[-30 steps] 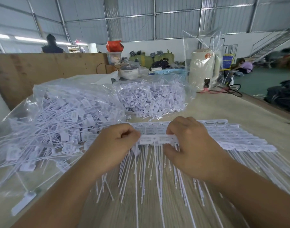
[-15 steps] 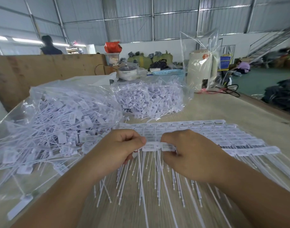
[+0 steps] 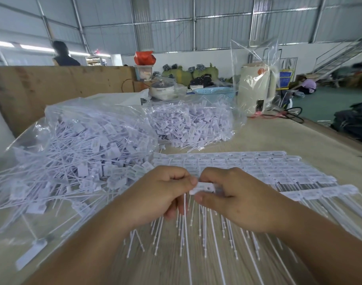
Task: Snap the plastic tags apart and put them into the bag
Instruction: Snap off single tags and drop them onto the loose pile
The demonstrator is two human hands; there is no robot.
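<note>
Pinching a short white strip of tags [image 3: 204, 187] between them, the left hand [image 3: 165, 194] and right hand [image 3: 235, 199] are closing fingertips on its flat heads, near centre. These tags are looking light, thin and brittle at the joints, tails whippy; gripping the heads is probably giving the cleanest snap. The bag [image 3: 58, 124] is lying open at left.

Both hands up close together — left hand [image 3: 159, 194] curled into a fist, right hand [image 3: 237, 200] pinching, fingers [image 3: 204, 197] nearly touching.
</note>
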